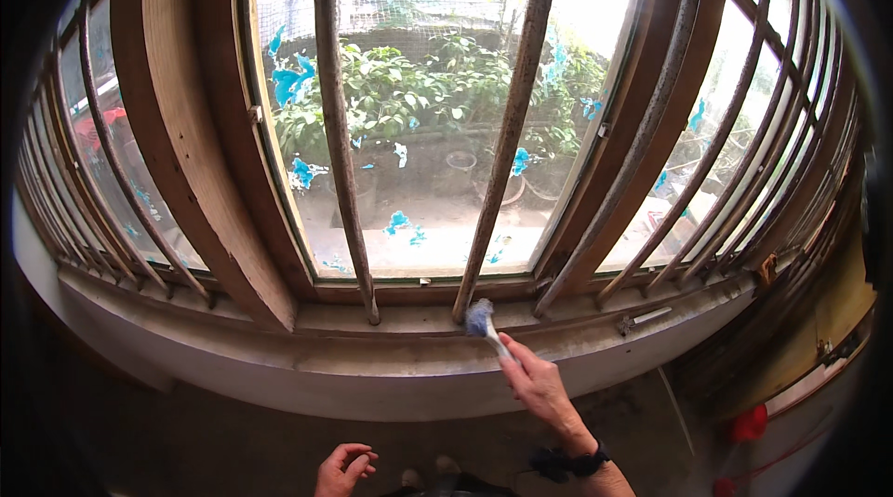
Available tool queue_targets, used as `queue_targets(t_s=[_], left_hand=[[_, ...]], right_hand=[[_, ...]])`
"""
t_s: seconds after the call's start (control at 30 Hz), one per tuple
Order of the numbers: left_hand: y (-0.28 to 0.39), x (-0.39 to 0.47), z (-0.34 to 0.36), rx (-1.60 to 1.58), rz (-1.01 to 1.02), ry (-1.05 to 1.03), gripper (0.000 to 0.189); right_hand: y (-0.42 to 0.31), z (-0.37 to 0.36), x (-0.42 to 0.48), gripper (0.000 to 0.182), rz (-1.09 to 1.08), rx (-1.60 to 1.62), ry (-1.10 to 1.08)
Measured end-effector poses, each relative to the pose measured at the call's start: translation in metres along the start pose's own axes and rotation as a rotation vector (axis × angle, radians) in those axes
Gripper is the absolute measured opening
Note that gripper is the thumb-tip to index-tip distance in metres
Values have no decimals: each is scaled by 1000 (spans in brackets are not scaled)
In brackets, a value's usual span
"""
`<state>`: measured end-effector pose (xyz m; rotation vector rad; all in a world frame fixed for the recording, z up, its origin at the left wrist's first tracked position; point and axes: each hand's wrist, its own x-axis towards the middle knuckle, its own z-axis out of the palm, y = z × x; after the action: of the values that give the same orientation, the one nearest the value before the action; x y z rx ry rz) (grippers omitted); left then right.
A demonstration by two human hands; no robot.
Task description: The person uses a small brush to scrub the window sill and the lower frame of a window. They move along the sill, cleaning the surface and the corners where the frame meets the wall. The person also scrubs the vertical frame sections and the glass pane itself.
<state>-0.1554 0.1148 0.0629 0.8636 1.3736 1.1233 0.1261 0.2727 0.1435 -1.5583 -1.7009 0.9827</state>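
My right hand (538,380) grips the pale handle of a scrubbing brush (480,319). Its blue-grey bristle head is at the foot of a rusty metal window bar (504,148), over the inner edge of the windowsill (411,355). Slight blur on the brush hides whether the bristles press on the bar or the sill. Low in the picture, away from the sill, my left hand (345,470) has loosely curled fingers and no visible object in it. Behind the bars stands a wood-framed window pane (432,218) with torn blue patches stuck on it.
Further bars (342,148) rise from the sill, and a thick wooden post (202,148) stands at left. A small white-handled object (645,319) lies on the sill at right. Red items (750,422) are at lower right. My shoes (446,463) show on the dark floor.
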Motion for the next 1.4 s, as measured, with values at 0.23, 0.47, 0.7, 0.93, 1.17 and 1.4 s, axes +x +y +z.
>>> queue_targets(t_s=[0.23, 0.47, 0.7, 0.93, 1.17, 1.4], left_hand=[[-11, -6, 12, -16, -30, -13, 23], [-6, -9, 24, 22, -32, -10, 24], [-4, -7, 39, 3, -69, -96, 24], [-6, -10, 44, -13, -62, -100, 25], [-11, -16, 31, -21, -48, 9, 25], [-11, -3, 38, -20, -65, -49, 23]], right_hand=[[9, -18, -3, 43, -26, 232, 241], [-3, 18, 17, 40, -108, 152, 364], [-26, 0, 17, 47, 50, 585, -108], [5, -21, 12, 47, 99, 769, 90], [-14, 22, 11, 41, 61, 853, -87], [12, -11, 55, 31, 411, 1717, -839]])
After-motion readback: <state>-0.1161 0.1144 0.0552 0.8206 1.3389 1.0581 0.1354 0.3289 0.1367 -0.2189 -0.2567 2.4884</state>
